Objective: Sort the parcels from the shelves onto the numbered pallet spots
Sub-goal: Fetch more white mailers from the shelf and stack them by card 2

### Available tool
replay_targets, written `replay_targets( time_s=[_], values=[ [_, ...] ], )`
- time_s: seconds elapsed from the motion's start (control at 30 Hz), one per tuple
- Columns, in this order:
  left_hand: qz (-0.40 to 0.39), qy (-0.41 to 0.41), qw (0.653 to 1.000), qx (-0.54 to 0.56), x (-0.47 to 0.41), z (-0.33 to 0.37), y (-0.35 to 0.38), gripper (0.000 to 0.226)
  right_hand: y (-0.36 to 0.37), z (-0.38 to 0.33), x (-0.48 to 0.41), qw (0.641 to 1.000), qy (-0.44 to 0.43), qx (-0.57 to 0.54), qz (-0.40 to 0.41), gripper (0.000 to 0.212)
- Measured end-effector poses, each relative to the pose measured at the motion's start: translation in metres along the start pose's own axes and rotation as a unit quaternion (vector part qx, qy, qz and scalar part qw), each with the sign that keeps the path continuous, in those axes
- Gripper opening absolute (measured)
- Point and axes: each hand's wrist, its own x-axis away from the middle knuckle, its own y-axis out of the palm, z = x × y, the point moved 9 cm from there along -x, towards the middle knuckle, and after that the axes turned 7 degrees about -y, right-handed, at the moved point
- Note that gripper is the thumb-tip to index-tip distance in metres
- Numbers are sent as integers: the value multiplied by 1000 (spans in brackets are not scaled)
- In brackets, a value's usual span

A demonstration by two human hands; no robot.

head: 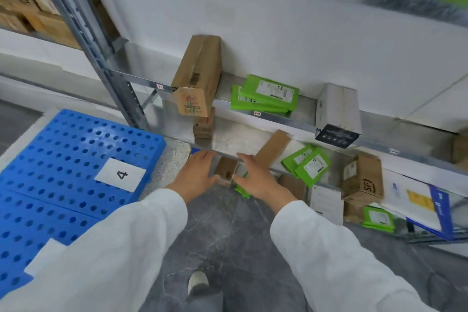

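Note:
A small brown cardboard parcel [224,172] sits on the lowest shelf, just under the edge of the shelf above. My left hand [200,173] is at its left side and my right hand [254,180] at its right side. Both hands have fairly straight fingers, and the thumbs are touching or nearly touching the parcel. The fingertips reach in under the shelf edge. A blue perforated pallet [63,159] lies on the floor to the left, bearing a white label with the number 4 [121,174] and a second white label [44,257] whose number is hidden by my sleeve.
On the middle shelf stand a tall cardboard box [197,76], green mailers [266,95] and a white-and-black box [339,111]. The lower shelf holds a flat cardboard piece [272,147], green mailers [307,164], a brown box [362,177] and envelopes [440,208]. A steel upright [101,58] rises beside the pallet.

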Motion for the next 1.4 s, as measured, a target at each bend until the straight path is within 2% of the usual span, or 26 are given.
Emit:
replay_targets(
  time_s=[0.27, 0.53, 0.8, 0.97, 1.17, 1.4],
  values=[
    [-24, 24, 999, 4, -38, -1, -1, 64, -6, 9, -28, 999, 32, -23, 14, 68],
    [-43, 93, 994, -40, -57, 72, 6, 64, -49, 65, 11, 993, 90, -24, 70, 64],
    [-75, 145, 982, -92, -38, 202, 51, 61, -105, 154, 113, 983, 141, -41, 114, 69],
    [-73, 214, 967, -116, -17, 309, 90, 67, -149, 225, 202, 972, 177, -39, 152, 71],
    [-79, 273, 951, -119, 19, 440, 142, 65, -190, 310, 303, 952, 232, -61, 191, 52],
    [-102, 334, 930, -114, 60, 545, 199, 70, -219, 362, 408, 925, 258, -103, 258, 71]
  ],
)
